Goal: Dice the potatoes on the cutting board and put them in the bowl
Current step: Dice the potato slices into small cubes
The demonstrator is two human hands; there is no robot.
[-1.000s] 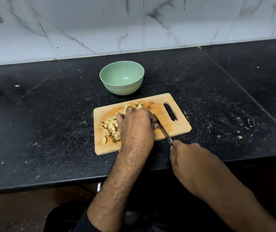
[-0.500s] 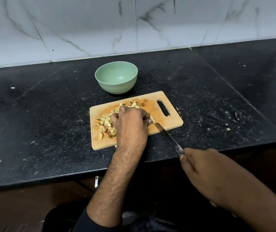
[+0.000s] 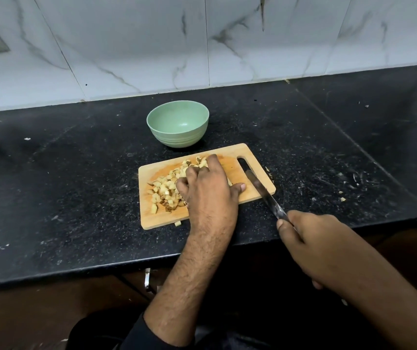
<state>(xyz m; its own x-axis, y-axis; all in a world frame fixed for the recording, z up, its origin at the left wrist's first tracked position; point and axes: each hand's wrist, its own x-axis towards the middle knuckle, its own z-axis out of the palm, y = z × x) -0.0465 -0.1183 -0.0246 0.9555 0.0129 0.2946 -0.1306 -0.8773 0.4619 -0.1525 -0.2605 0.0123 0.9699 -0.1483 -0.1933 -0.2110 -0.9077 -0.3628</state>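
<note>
Knife (image 3: 265, 195) drawn back off potato dice (image 3: 167, 188); bowl (image 3: 178, 127) holds nothing.

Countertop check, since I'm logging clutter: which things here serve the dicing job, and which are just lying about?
For the job:
- cutting board
- diced potato
- green bowl, empty
- knife, gripped by right hand
- left hand, on the pieces

Lying about:
- stray piece off the board
- scraps at right

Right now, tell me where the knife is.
The knife is in the right hand, right of the left hand; its blade crosses the right end of the cutting board, beside the handle slot.
</note>
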